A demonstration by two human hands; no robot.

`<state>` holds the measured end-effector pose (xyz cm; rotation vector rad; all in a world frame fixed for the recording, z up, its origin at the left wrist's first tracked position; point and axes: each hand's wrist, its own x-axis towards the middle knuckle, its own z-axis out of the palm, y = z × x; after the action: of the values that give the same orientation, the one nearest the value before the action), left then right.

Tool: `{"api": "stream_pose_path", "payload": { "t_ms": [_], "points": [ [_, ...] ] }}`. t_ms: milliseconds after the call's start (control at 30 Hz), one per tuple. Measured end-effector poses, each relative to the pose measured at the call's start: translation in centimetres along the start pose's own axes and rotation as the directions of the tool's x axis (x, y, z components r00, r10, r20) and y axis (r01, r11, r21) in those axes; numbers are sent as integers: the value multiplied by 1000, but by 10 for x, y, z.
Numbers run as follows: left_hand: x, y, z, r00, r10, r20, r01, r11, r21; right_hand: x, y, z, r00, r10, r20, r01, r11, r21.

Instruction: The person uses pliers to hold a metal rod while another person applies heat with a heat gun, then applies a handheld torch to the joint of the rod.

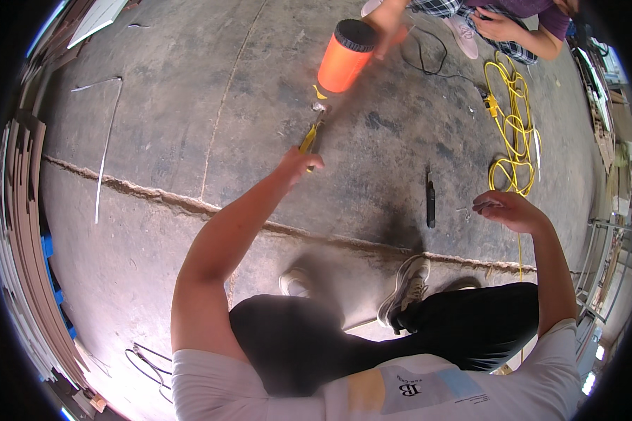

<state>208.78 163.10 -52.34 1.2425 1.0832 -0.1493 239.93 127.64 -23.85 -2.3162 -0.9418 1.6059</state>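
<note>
The right hand (510,210) hovers at right, fingers curled; whether its grip holds anything is unclear. Farther and left, the left hand (297,168) grips yellow-handled pliers (308,139), tips pointing far, near an orange black-topped cylinder (342,64).

The person's left arm (211,263) is bending at the elbow, its bare forearm slanting forward and inward. The left hand (300,167) is gripping firmly, fingers curling in, with one digit jutting to the right. The right arm (556,274) is angling forward, its wrist (537,222) turning inward. The right hand (507,210) is hovering well apart from the left, fingers curving loosely leftward; whether they are pinching anything is hard to tell. Both legs (281,337) are folding at the knees.
</note>
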Motion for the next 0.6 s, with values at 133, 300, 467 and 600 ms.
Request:
{"api": "stream_pose_path", "payload": {
  "t_ms": [133,300,467,600],
  "points": [
    [4,-4,0,1000,-15,21,16,999,-39,-1,0,0,1000,-3,0,3,1000,-4],
    [2,-3,0,999,-37,26,39,998,-45,-2,-3,0,1000,9,5,-9,1000,-1],
    [-3,0,0,998,-54,41,55,998,-36,-2,-5,0,1000,27,-2,-27,999,-18],
    [-6,1,0,998,-42,49,44,998,-47,-2,-4,0,999,38,17,-37,999,-14]
  ]
}}
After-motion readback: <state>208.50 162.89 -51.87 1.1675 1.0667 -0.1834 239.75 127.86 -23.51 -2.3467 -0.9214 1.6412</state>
